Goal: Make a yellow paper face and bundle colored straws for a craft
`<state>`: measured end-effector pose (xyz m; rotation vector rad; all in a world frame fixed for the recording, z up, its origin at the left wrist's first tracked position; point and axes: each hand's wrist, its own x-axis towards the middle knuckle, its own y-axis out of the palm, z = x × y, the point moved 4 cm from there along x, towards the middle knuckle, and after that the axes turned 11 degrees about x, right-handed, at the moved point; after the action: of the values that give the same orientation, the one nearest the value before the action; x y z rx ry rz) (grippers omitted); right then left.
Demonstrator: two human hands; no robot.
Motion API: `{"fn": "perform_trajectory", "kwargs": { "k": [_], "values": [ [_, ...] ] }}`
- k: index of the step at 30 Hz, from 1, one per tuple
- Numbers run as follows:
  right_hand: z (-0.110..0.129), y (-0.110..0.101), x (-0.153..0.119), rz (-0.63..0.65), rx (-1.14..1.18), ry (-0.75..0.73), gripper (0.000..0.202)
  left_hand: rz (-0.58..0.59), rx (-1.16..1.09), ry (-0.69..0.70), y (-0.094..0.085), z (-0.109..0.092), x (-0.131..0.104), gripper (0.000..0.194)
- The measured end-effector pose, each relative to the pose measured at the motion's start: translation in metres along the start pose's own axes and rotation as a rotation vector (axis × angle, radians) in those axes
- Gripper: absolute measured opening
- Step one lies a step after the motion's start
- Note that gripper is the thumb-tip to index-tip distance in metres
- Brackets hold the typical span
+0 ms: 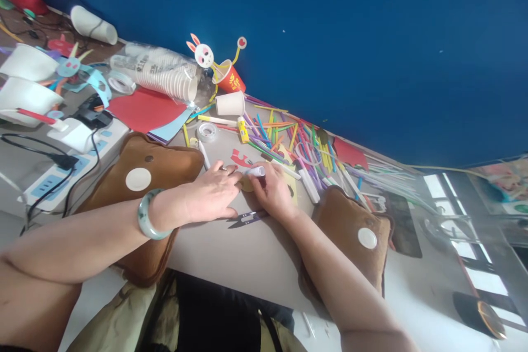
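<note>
My right hand (274, 190) is closed around a short white marker-like tube (257, 171); most of it is hidden in the fingers. Under its tip lies a small round yellow paper piece (246, 183), partly covered. My left hand (216, 190) rests on the table beside that piece, fingers stretched out and their tips at its left edge. Just in front of both hands is a pair of thread snips (247, 220). A red paper cutout (241, 158) lies beyond the fingertips.
Brown cushions (152, 176) lie under my left forearm and beside my right one (350, 231). Behind are coloured sticks (284, 132), a glue stick (243, 131), tape (207, 132), paper cups (165, 74) and a rabbit figure (203, 55). A power strip (53, 176) stands left, a phone (402, 223) right.
</note>
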<state>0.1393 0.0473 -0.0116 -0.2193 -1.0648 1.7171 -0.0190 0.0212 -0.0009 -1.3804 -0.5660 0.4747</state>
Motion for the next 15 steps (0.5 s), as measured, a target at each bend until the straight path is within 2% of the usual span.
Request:
{"fn": "perform_trajectory", "kwargs": {
  "k": [6, 9, 15],
  "values": [
    [-0.0002, 0.0033, 0.0001, 0.022, -0.050, -0.038, 0.008, 0.039, -0.014, -0.019, 0.0008, -0.0010, -0.0005, 0.043],
    [-0.0001, 0.0044, 0.0003, -0.012, -0.074, -0.045, 0.008, 0.034, -0.017, -0.007, 0.0017, -0.0020, -0.0009, 0.043],
    [0.0030, 0.0066, 0.0013, 0.006, -0.088, -0.057, 0.008, 0.035, -0.012, -0.016, -0.0003, -0.0020, -0.0013, 0.040]
  ]
}}
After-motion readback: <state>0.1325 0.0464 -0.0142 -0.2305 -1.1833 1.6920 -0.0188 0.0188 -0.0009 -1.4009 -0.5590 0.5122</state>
